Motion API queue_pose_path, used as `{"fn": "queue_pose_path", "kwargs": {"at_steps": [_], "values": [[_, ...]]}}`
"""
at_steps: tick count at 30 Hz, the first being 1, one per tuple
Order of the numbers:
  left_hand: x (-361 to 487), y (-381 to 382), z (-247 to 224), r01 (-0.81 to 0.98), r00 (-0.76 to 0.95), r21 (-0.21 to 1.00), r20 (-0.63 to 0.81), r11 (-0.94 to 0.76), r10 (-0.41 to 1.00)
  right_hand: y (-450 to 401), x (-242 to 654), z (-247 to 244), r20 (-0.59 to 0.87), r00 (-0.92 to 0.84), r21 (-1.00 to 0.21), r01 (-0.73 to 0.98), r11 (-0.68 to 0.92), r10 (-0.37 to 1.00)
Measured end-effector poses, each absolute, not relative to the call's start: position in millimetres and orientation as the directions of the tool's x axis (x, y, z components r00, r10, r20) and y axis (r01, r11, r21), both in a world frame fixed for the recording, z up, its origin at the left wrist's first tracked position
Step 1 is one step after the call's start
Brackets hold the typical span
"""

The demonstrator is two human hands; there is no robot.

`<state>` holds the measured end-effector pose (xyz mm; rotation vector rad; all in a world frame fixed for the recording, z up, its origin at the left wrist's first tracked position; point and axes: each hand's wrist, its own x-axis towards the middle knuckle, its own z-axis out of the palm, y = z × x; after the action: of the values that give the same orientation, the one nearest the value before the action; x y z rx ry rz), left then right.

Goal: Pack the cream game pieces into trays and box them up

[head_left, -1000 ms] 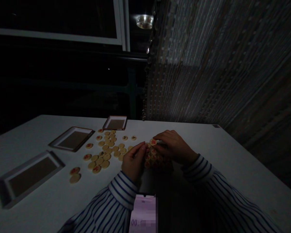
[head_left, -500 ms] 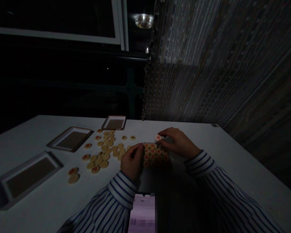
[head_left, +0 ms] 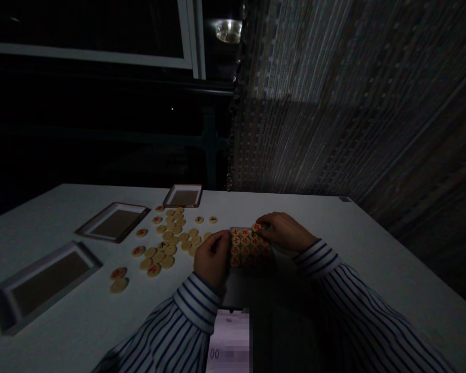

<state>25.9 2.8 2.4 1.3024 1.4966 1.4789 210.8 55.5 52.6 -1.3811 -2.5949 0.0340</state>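
Note:
A small open box [head_left: 252,269] stands in front of me, with rows of round Chinese chess pieces [head_left: 245,250] marked in red. My left hand [head_left: 212,259] is closed, its thumb and fingertips pinching the box's left edge. Between the fingertips of my right hand [head_left: 287,231] is a Chinese chess piece [head_left: 256,227] with a red character, held at the box's far edge above the back row. Shadow dims the right side of the box, and some pieces there are hard to make out.
Left of the box lie many loose pieces [head_left: 166,262], mostly plain side up. Beyond them are a long open tray [head_left: 95,255] and two shallow box parts [head_left: 144,212] [head_left: 201,192]. A pinkish rectangle [head_left: 229,336] shows at the bottom. A string curtain [head_left: 295,129] hangs behind the table.
My right hand has brought the chess piece down and slightly right, from beyond the box to its far edge. My left hand stays at the box's left edge.

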Motion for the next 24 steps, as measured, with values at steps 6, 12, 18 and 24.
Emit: {"fn": "queue_pose_path", "kwargs": {"at_steps": [6,12,18,24], "values": [[24.3,3.4,1.1,0.239,-0.275,0.96,0.212,-0.147,0.938,57.9,211.8,46.0,0.121,-0.539,-0.052,0.835,0.548,0.833],[24.4,3.1,0.5,0.23,-0.271,0.963,0.2,-0.138,0.942,57.8,210.0,44.2,0.082,-0.545,0.002,0.837,0.547,0.835],[25.9,3.8,-3.0,0.244,-0.272,0.963,0.181,-0.114,0.945,58.2,209.6,43.3,0.074,-0.551,0.022,0.835,0.551,0.832],[25.6,5.0,-7.1,0.28,-0.244,0.941,0.26,-0.189,0.934,56.9,209.4,44.4,0.062,-0.562,0.029,0.827,0.561,0.825]]}}
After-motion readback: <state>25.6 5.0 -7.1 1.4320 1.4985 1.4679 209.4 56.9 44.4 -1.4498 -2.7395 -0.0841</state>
